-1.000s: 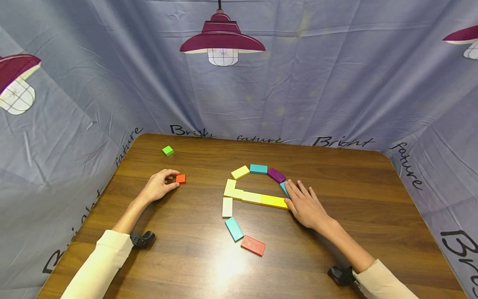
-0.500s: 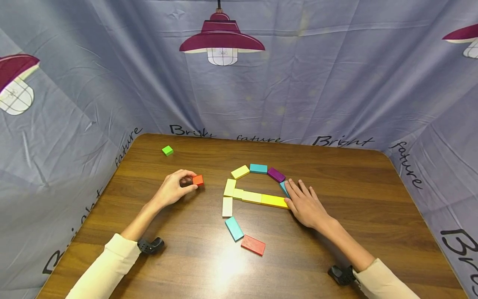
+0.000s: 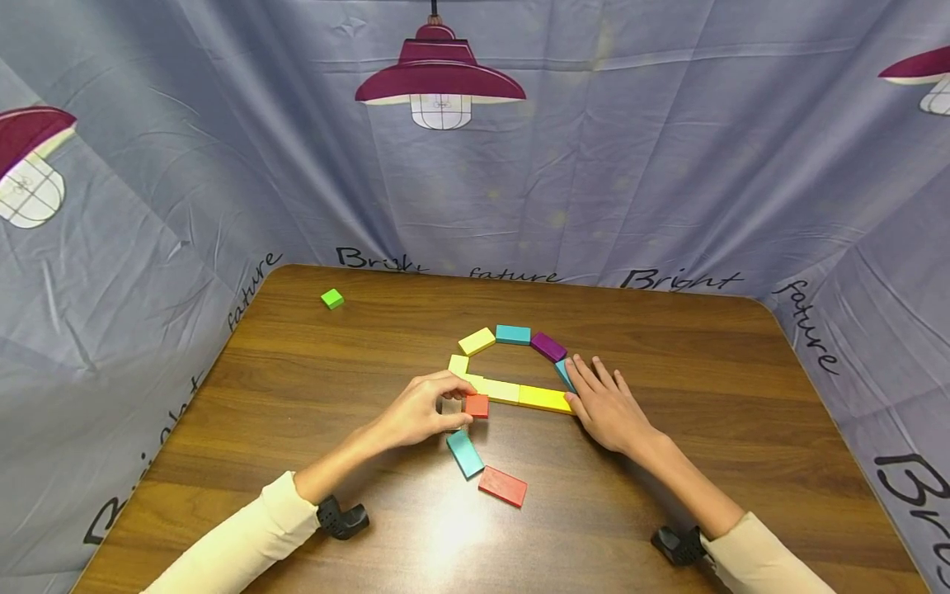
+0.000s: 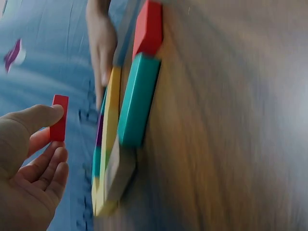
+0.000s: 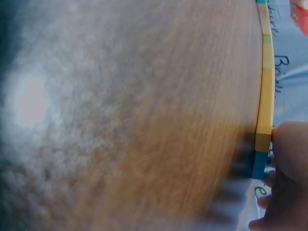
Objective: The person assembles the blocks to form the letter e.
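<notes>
A small red block is pinched between the thumb and fingertips of my left hand. In the left wrist view that red block is held up off the table. Beneath my left hand, a pale cream block is partly hidden. My right hand lies with fingers straight over a blue block, its thumb at the end of a yellow block. A row of pale yellow blocks runs left from there. A teal block and a flat red block lie nearest the person.
An arc of blocks curves behind the yellow row: a light yellow block, a teal-blue block and a purple block. A green block sits at the far left of the wooden table. Curtains hang around the table.
My left hand has carried the small red block rightward from the left side of the table to above the cream block. My right hand has stayed in place.
</notes>
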Motion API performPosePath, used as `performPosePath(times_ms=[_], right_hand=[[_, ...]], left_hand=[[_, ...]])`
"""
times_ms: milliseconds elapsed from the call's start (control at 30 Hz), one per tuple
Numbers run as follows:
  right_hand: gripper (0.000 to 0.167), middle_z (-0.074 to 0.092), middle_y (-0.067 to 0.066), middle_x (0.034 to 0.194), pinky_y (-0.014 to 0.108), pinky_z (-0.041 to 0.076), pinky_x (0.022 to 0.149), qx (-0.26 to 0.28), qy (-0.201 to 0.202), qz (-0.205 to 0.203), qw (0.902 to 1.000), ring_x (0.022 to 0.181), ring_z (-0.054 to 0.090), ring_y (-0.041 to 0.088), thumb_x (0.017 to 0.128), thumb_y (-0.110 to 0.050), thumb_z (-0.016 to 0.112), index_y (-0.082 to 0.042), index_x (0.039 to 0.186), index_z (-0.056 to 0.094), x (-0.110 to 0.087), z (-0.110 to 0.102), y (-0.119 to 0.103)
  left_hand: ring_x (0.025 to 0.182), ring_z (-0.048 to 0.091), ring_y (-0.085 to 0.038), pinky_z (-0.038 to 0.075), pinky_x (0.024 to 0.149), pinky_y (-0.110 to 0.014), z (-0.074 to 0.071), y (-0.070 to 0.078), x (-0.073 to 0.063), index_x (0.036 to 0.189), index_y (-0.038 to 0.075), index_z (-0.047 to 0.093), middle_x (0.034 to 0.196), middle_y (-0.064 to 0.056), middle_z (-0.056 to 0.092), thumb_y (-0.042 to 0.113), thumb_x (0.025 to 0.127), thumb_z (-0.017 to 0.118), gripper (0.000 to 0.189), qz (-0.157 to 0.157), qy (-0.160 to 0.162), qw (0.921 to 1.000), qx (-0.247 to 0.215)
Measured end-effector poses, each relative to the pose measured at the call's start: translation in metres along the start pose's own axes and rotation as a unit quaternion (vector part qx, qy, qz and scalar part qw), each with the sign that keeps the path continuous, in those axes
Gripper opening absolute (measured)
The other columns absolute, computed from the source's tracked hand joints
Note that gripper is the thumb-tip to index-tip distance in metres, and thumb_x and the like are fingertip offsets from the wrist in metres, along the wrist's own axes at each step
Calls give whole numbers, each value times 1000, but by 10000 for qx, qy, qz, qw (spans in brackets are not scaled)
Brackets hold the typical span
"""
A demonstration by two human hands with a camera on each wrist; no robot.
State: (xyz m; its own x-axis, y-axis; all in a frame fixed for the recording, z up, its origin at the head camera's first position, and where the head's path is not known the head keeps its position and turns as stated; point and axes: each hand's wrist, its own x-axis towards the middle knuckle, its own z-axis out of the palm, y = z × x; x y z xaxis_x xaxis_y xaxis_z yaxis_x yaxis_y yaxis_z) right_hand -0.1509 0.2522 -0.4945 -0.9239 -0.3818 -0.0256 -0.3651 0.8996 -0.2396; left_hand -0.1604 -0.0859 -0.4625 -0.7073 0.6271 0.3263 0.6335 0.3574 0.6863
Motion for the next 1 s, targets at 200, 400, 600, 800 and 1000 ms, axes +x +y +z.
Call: performPosePath(times_ms=[200, 400, 600, 800, 1000], right_hand=[[59, 23, 20, 161, 68, 12, 112, 27, 19, -17, 10000, 146, 15, 45, 109, -31, 39, -2, 158, 24, 0, -1, 0], [59, 24, 20, 161, 68, 12, 112, 34, 19, 23, 10000, 146, 16, 45, 109, -31, 39, -2, 158, 24, -1, -1, 0], [59, 23, 20, 161, 67, 11, 113, 73, -14, 51, 10000, 147, 15, 44, 109, -31, 39, -2, 158, 23, -2, 0, 0], [59, 24, 21, 160, 67, 12, 113, 102, 48, 1, 9999, 146, 16, 44, 109, -31, 40, -1, 157, 24, -2, 0, -1], [58, 26, 22, 159, 67, 14, 112, 141, 130, -40, 9998, 145, 19, 46, 108, -29, 41, 0, 156, 26, -3, -1, -4]], left_hand=[[89, 65, -20, 54, 81, -29, 25, 19, 4, 108, 5, 71, 99, -1, 67, 12, 81, 84, 30, 347, -256, 9988, -214], [92, 65, -17, 51, 85, -24, 48, 33, 3, 109, 8, 71, 102, 1, 67, 15, 83, 82, 29, 512, -664, 9958, -358], [98, 61, -9, 45, 89, -18, 65, 43, 0, 110, 12, 71, 104, 5, 67, 20, 85, 80, 29, 508, -1049, 9930, -215], [101, 56, -4, 42, 91, -15, 77, 46, -3, 110, 14, 72, 104, 8, 67, 24, 84, 81, 29, 406, -1359, 9899, 57], [101, 56, -3, 41, 90, -13, 84, 48, -4, 110, 15, 72, 104, 8, 67, 26, 84, 82, 31, 525, -1474, 9874, 219]])
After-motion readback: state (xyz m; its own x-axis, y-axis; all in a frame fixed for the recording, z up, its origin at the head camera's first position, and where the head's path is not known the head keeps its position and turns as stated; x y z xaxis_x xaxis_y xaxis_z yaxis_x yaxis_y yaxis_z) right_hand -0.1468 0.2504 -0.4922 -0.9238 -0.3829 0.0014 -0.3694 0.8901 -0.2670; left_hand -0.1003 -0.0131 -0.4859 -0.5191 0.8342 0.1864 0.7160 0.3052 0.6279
